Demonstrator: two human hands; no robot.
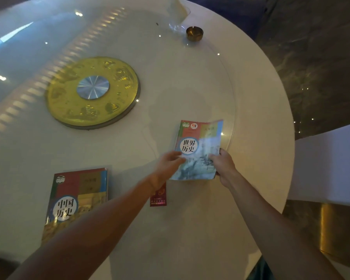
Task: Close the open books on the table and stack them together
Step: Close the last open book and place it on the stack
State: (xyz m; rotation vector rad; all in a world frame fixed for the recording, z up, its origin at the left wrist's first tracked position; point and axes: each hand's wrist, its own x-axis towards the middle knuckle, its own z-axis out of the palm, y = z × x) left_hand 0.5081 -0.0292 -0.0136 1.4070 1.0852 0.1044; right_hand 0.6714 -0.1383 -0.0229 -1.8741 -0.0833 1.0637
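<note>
A closed textbook with a pale blue and red cover lies near the right side of the round white table. My right hand grips its lower right corner, thumb on the cover. My left hand rests with its fingers on the book's lower left edge. A second closed textbook with a red, yellow and brown cover lies at the near left, partly hidden under my left forearm.
A small red card lies just below my left wrist. A yellow disc with a silver hub marks the glass turntable's centre. A brass ashtray and a clear glass stand at the far edge. The table rim curves close on the right.
</note>
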